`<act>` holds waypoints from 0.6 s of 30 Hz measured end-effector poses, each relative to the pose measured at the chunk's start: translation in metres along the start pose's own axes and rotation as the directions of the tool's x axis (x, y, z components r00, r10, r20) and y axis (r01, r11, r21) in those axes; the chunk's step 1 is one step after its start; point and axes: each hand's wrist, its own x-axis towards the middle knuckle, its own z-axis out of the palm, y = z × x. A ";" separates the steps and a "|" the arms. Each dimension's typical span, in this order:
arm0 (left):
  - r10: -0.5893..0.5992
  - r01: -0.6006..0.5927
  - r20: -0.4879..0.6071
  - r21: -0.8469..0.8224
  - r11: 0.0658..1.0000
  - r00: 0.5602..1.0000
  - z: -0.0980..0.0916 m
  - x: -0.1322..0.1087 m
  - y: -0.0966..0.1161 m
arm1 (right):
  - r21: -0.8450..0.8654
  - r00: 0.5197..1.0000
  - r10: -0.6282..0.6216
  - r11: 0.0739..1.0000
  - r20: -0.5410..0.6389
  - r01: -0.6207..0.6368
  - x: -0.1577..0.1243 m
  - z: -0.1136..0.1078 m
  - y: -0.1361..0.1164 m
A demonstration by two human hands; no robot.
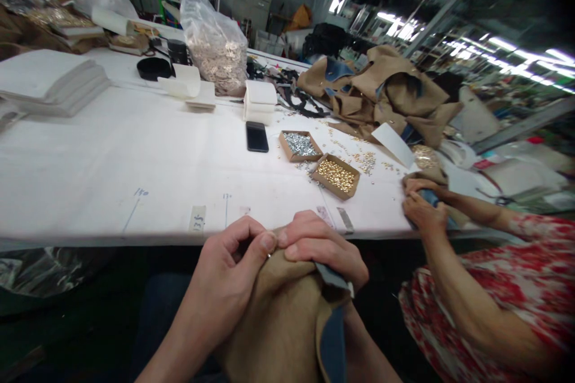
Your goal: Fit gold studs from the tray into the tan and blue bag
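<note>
A tan, leather-like piece with a blue inside [287,311] is held up at the table's front edge, hanging down toward my lap. My left hand [229,275] is closed in a pinch at its upper edge, thumb and forefinger together. Just under that thumb a small shiny metal bit [269,255] shows; its exact kind is too small to tell. My right hand [326,245] is wrapped over the top of the piece, its fingers touching close to the left fingertips. The right thumb is hidden behind the material.
On the white table [157,161] stand a box of silver metal bits [300,145] and a box of gold ones [336,176], with loose bits around. A phone [257,136] lies nearby. At right, a co-worker's hands [426,206] grip a similar piece below a heap of tan pieces [381,90].
</note>
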 end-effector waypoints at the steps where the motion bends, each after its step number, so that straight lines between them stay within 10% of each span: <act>1: 0.001 -0.001 0.018 -0.019 1.000 1.000 0.000 0.000 0.000 | 0.001 1.000 0.011 1.000 0.008 -0.011 0.000 0.000 -0.002; 18: -0.004 -0.003 -0.023 -0.291 0.957 1.000 0.004 -0.008 -0.014 | 0.059 0.994 0.106 0.992 0.025 -0.107 0.000 -0.003 -0.004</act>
